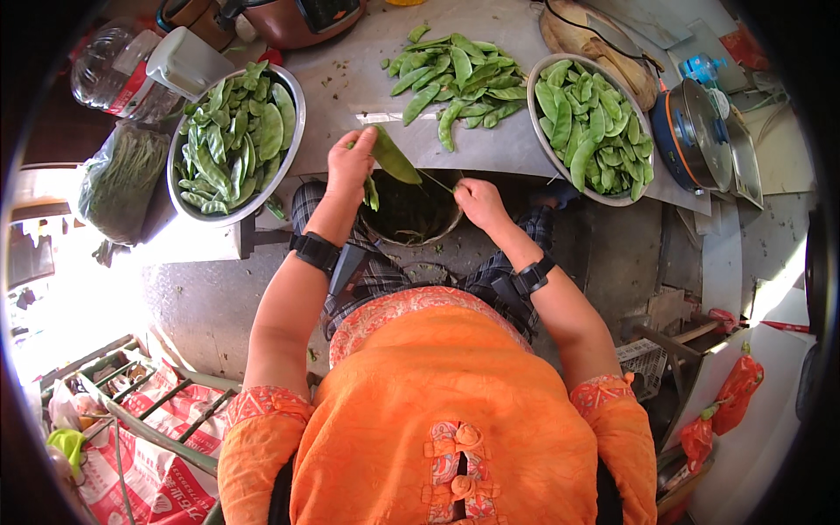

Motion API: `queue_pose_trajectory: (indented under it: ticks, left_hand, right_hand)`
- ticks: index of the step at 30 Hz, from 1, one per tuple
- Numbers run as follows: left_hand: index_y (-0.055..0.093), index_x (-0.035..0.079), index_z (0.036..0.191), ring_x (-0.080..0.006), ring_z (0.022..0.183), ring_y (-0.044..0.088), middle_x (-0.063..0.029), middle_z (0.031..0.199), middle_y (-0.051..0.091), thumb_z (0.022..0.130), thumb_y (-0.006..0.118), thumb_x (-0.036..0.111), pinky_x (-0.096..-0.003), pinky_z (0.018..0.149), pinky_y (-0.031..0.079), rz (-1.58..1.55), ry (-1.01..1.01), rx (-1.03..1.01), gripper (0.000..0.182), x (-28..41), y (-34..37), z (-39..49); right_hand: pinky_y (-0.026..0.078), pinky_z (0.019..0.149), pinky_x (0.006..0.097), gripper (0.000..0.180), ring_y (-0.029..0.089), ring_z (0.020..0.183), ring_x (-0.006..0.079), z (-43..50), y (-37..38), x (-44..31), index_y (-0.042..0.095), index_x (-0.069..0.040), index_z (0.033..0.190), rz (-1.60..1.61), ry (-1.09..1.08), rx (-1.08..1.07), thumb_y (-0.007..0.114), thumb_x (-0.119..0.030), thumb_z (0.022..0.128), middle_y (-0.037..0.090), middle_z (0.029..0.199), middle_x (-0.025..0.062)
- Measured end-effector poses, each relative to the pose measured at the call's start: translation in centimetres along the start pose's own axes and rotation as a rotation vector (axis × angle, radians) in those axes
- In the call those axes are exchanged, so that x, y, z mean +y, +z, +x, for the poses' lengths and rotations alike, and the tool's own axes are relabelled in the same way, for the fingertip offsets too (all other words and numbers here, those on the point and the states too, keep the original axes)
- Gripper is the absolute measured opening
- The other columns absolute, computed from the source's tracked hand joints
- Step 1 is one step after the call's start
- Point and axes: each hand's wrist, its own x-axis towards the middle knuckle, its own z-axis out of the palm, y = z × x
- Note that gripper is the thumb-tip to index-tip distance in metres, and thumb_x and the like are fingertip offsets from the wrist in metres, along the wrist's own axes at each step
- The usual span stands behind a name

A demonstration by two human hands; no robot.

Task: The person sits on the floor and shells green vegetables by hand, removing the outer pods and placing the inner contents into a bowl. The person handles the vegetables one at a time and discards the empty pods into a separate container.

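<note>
My left hand [352, 164] pinches a broad, flat green bean pod [396, 157] by one end. More green pieces [371, 194] hang below its fingers. A thin string [436, 182] runs from the pod's tip to my right hand [484, 205], whose closed fingertips grip it. Both hands are above a dark round bucket [410, 220] between the knees, with scraps inside that are hard to make out. Beyond them, a loose pile of flat bean pods [462, 72] lies on the metal table [328, 125]. Metal basins hold more pods, one at left [296, 141] and one at right [535, 121].
A rice cooker [295, 23], a plastic jug [108, 79] and a bag of green vegetables [121, 184] stand at the far left. To the right are a wooden chopping board [564, 33] and a lidded electric pot [692, 138]. A green metal frame [151, 433] is behind at left.
</note>
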Motion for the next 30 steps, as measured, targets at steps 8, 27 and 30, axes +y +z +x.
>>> queue_pose_trajectory:
  ticks: [8,27,30]
  left_hand:
    - [0.058,0.008,0.087,-0.0076,0.051,0.043,0.0032,0.068,0.049,0.088,0.061,0.027,-0.0232,0.045,0.036,-0.187,-0.164,-0.003,0.019,0.5,-0.9,0.8]
    - [0.061,0.006,0.075,-0.0312,0.078,0.057,-0.0081,0.075,0.059,0.070,0.067,0.017,-0.0409,0.069,0.046,1.173,0.803,-0.770,0.014,-1.7,1.1,-1.1]
    - [0.062,0.005,0.075,-0.0314,0.074,0.057,-0.0094,0.075,0.059,0.070,0.068,0.016,-0.0393,0.066,0.046,1.050,0.763,-0.796,0.014,-1.3,1.0,-1.0]
  right_hand:
    - [0.049,0.054,0.0324,0.026,0.060,0.049,0.0199,-1.1,1.7,-0.6,0.064,-0.004,0.096,0.274,0.051,-0.185,0.046,-0.019,0.085,0.062,0.065,0.0127]
    - [0.048,0.061,0.0460,0.028,0.060,0.066,0.0362,2.0,-0.2,-4.8,0.062,-0.008,0.070,-0.492,-0.322,-0.294,0.049,-0.028,0.083,0.062,0.068,0.0162]
    - [0.046,0.061,0.0449,0.033,0.059,0.067,0.0373,2.4,-0.8,-4.7,0.062,-0.006,0.071,-0.181,-0.312,-0.366,0.045,-0.030,0.087,0.060,0.069,0.0182]
